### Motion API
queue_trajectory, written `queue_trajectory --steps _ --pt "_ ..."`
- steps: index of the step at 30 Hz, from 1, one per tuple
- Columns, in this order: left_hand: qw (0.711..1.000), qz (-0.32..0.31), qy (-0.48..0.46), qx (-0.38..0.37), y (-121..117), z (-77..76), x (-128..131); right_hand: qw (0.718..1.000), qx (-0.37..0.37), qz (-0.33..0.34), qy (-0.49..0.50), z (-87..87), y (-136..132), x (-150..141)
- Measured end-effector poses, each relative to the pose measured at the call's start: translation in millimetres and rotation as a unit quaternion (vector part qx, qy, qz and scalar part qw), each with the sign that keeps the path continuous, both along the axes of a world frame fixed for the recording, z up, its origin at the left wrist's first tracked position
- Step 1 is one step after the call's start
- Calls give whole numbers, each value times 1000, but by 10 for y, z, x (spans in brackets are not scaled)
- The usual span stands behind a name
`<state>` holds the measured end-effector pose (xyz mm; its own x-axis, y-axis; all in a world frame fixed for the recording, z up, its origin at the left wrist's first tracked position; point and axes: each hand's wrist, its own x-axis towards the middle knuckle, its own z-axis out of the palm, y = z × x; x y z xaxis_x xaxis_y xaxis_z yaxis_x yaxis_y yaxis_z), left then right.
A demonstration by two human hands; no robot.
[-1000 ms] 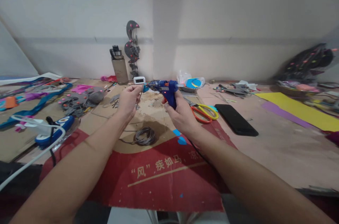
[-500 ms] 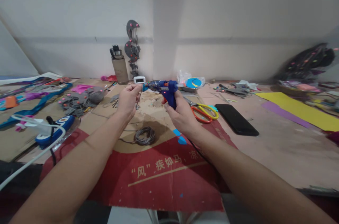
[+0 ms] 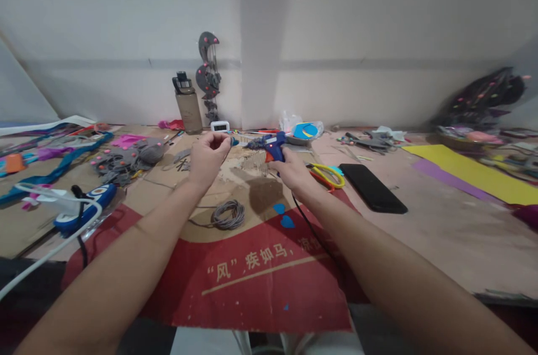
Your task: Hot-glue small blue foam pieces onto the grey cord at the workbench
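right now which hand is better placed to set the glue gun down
The right hand, most likely: it grips the glue gun, while the left hand pinches a small blue piece.

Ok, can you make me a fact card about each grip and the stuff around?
Left grip: pinches a small blue piece
Right grip: holds a blue plastic glue gun
Nozzle: toward the small blue piece, seemingly apart
Nearer the person: coiled grey cord, two flat blue pieces
Right side: flat black phone, scissors with yellow and orange handles
Back: brownish bottle
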<state>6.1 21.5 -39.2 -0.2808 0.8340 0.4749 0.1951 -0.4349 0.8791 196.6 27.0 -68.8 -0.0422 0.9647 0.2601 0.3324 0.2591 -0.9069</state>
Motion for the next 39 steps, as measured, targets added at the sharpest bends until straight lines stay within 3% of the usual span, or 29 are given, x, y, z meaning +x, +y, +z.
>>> queue_trajectory --steps 3,5,8,10,13,16,20,23,28,32,39 --pt "991 6 114 71 -59 -1 27 987 7 -36 -158 -76 78 79" --pt "985 5 148 89 -98 5 49 967 74 -92 -224 -93 60 107" --pt "973 13 198 116 -147 29 73 949 190 -132 -215 -34 -34 85" --pt "962 20 233 139 -171 45 78 966 197 -86 -142 43 -112 13" --pt "947 10 278 163 -193 52 74 992 87 55 76 146 -230 -159" --pt "930 -10 320 180 -215 49 83 948 -23 151 279 201 -337 -322" --pt "935 -2 317 161 -272 63 150 909 -92 179 364 214 -395 -391" --pt "950 16 278 139 -306 67 217 928 -71 164 328 195 -361 -359" --pt "970 1 224 92 -294 28 259 982 55 87 155 187 -313 -293" --pt "981 -33 184 60 -287 23 256 986 138 49 83 217 -330 -270" --pt "988 -82 129 27 -317 66 284 986 144 27 74 220 -310 -249"
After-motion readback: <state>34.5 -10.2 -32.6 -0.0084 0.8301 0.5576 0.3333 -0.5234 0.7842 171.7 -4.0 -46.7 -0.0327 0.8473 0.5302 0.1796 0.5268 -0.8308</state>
